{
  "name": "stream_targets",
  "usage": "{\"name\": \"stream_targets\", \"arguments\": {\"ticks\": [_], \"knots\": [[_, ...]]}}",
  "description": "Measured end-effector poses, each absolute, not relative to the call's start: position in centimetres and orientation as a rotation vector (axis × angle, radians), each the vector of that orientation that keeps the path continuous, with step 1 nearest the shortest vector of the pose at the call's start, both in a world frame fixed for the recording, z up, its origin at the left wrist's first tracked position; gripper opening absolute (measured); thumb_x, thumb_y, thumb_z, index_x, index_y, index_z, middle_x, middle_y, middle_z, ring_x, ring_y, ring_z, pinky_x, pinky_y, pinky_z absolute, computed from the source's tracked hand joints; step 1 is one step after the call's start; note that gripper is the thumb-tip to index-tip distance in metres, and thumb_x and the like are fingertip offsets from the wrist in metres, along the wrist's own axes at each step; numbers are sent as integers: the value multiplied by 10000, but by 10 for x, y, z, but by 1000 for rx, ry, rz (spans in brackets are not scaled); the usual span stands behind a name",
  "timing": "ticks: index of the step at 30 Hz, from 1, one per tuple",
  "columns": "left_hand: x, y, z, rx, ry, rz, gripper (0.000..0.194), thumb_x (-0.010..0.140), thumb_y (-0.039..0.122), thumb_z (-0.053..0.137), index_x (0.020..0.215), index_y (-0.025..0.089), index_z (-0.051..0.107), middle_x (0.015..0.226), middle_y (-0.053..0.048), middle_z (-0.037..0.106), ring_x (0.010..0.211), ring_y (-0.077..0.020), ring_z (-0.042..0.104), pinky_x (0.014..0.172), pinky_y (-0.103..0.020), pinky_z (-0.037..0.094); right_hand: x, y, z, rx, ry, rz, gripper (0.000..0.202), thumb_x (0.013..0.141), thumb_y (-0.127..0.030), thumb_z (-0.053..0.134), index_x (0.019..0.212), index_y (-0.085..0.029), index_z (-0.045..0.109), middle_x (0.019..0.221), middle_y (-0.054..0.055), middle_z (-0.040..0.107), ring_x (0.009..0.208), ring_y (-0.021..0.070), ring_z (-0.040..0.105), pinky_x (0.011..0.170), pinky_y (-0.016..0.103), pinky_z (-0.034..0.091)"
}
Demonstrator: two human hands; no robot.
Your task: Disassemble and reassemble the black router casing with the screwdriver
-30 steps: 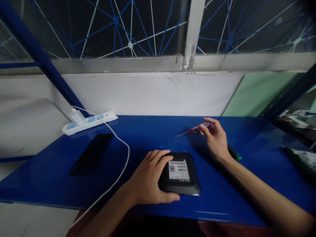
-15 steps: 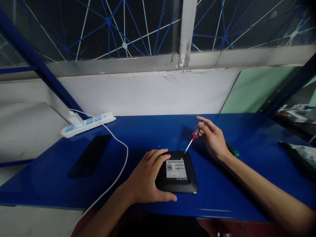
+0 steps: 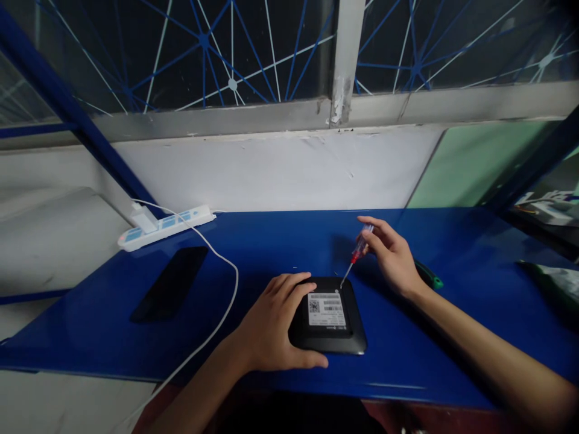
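A flat black electronic device with rounded corners and a white label with a QR code lies on the blue table. My left hand grips its left side, fingers over the far edge and thumb along the near edge. Between the fingers of my right hand is a screwdriver with a clear handle and a red collar. It slants down to the left, its tip at the device's far right corner area. Whether the tip sits in a screw is too small to tell.
A dark phone-like slab lies to the left, below a white power strip with a plugged-in adapter. A white cable curves across the table. Behind my right wrist is a green-handled tool. A dark green and silvery bag is at far right.
The screwdriver tip has moved slightly from the device's far edge onto its top face. The view has shifted a little. My left hand keeps its grip on the device.
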State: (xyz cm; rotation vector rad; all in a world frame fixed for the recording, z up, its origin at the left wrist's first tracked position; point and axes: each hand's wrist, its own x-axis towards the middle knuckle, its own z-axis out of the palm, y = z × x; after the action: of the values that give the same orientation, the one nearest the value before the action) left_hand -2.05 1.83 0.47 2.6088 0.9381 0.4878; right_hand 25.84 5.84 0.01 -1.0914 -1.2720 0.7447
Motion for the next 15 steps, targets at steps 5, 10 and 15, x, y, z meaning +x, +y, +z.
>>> {"name": "stream_targets", "arguments": {"ticks": [5,10,15], "knots": [[-20,18,4,2620,941,491,1015,571,642,874,1385,213,446,1497,-173,455,1358,-423,438,1118,-631,363,256,49,5,-1072,-1392,637,357,947,-407,592,1279,-274,603,836,-12,624,634,129,605,650,329,539],[-19,19,5,2621,926,499,995,579,635,868,1380,215,452,1486,-172,468,1343,-421,456,1113,-634,367,257,41,8,-1070,-1468,454,358,959,-361,578,1304,-263,588,849,-7,624,636,128,623,656,330,555],[-19,18,5,2613,927,507,975,596,634,857,1380,216,457,1492,-169,463,1353,-418,447,1119,-631,357,259,40,7,-1048,-1497,398,351,965,-341,583,1308,-265,584,852,-6,625,634,127,634,656,329,555]]}}
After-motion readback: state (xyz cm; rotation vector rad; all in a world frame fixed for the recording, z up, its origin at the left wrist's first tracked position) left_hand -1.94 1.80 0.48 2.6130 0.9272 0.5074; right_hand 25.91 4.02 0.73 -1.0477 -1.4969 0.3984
